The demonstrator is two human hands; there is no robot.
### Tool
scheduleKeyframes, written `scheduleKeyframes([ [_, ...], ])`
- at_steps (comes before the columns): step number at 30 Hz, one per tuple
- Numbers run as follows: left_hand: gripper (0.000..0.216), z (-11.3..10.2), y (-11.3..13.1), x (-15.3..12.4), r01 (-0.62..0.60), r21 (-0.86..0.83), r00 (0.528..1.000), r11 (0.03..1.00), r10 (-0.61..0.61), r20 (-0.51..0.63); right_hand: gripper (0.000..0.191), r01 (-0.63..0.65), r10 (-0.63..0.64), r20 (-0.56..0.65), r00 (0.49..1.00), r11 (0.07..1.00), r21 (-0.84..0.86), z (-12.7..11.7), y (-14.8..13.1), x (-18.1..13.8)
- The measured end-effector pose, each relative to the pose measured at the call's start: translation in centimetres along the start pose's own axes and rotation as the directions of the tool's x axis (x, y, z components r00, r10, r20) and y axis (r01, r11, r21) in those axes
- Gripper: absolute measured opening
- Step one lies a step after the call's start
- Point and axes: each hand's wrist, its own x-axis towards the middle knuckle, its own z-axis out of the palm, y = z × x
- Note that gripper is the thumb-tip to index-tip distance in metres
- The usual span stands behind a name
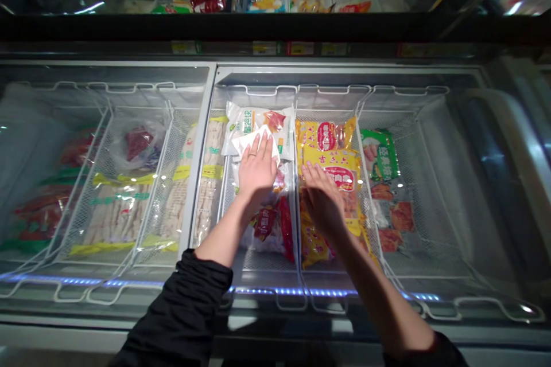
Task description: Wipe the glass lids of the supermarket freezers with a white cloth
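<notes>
My left hand (257,166) presses a white tissue (247,140) flat under its fingers, over a white food bag (279,120) in the freezer. A ring shows on one finger. My right hand (323,198) is spread flat, holding nothing, over yellow food bags (331,157). The glass lid (267,275) seems to lie between my hands and the bags; whether the right palm touches it I cannot tell. Below my left hand lies a clear bag with a red label (264,222).
White wire baskets (297,92) divide the freezer. To the left, past the lid frame (202,143), lie bags with yellow ends (120,206). A green packet (379,152) lies at right. A dark ledge (275,28) with price tags runs behind, below another glass-fronted case.
</notes>
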Motion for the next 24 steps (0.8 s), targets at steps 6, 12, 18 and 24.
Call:
scheduleKeyframes([
  [6, 0.058, 0.5, 1.3, -2.0, -0.195, -0.001, 0.978, 0.981, 0.194, 0.08, 0.06, -0.02, 0.019, -0.042, 0.999, 1.0, -0.018, -1.0, 0.6, 4.2],
  [12, 0.059, -0.5, -0.4, 3.5, -0.134, -0.009, 0.99, 0.991, 0.135, 0.037, 0.064, -0.016, 0.017, 0.014, 1.0, 0.998, -0.059, -0.3, 2.4, 10.2],
  [18, 0.062, 0.0, -0.3, 1.3, 0.123, -0.043, 0.992, 0.992, -0.124, -0.022, 0.062, -0.024, 0.025, 0.01, 1.0, 0.997, -0.072, 0.8, 3.1, 11.0],
  [24, 0.062, 0.2, 0.5, 1.4, -0.165, -0.058, 0.982, 0.985, 0.169, 0.081, 0.061, -0.032, 0.033, 0.008, 0.999, 0.997, -0.076, 0.6, 2.7, 10.9],
])
